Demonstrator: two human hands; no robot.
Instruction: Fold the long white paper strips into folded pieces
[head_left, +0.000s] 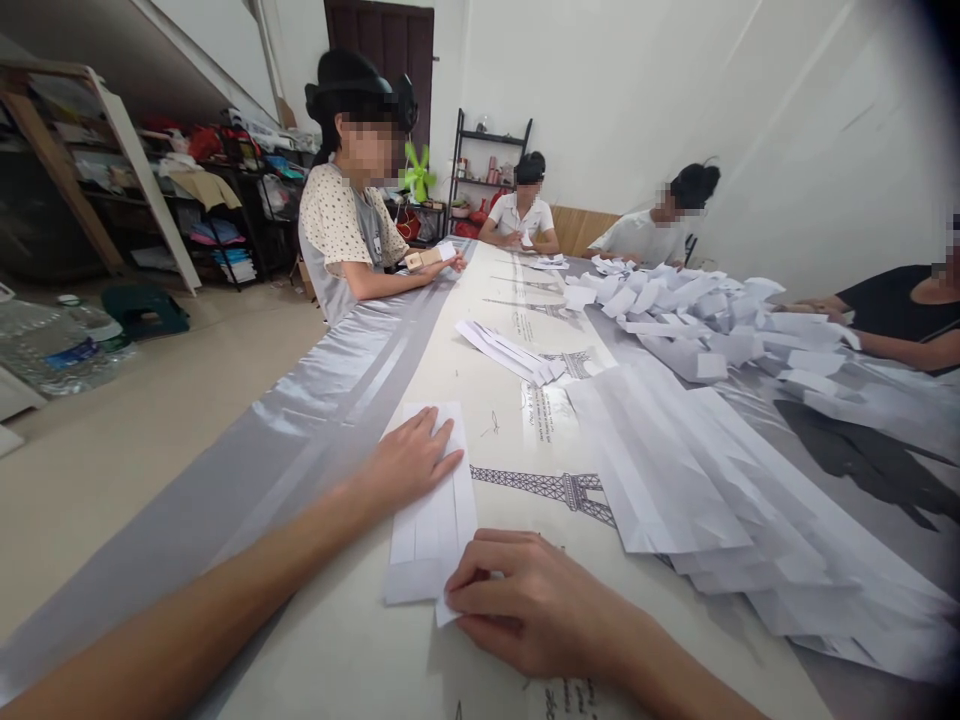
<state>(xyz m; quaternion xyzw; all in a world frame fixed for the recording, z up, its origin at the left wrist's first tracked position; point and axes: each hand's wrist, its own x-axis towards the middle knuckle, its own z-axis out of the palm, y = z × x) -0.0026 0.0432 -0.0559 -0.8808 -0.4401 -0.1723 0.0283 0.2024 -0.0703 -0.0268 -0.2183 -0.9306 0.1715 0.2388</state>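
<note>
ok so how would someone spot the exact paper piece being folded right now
On the long table, look at the near end, left of the big spread of flat white sheets. The folded paper lies alone there, pleated lengthwise, left hand flat on it, right hand pinching its near corner.

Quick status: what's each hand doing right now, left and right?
Left hand: open, pressed flat on the folded white paper sheet.
Right hand: fingers curled, pinching the near corner of that sheet.

white folded paper (433, 520) flat on table
</note>
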